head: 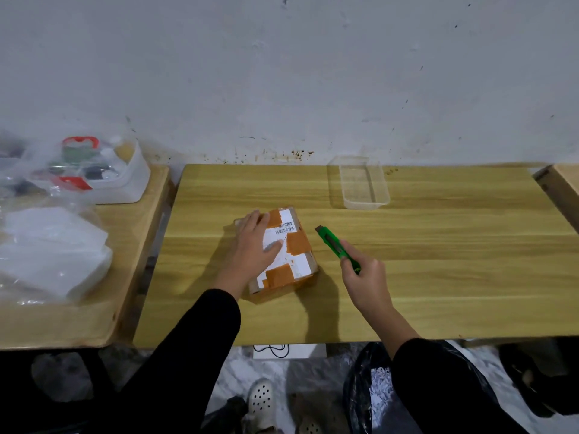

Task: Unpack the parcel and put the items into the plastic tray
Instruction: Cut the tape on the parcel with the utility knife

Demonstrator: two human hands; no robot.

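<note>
The left hand (pixel 253 242) lay flat, open, on the sealed parcel (pixel 286 252). The right hand (pixel 363 277) gripped a cutter (pixel 335 245). Slitting the tape looked next.

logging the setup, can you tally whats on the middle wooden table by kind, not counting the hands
parcel: 1
green utility knife: 1, held in the right hand, just off the table
clear plastic tray: 1, nothing in it
total: 3
</note>
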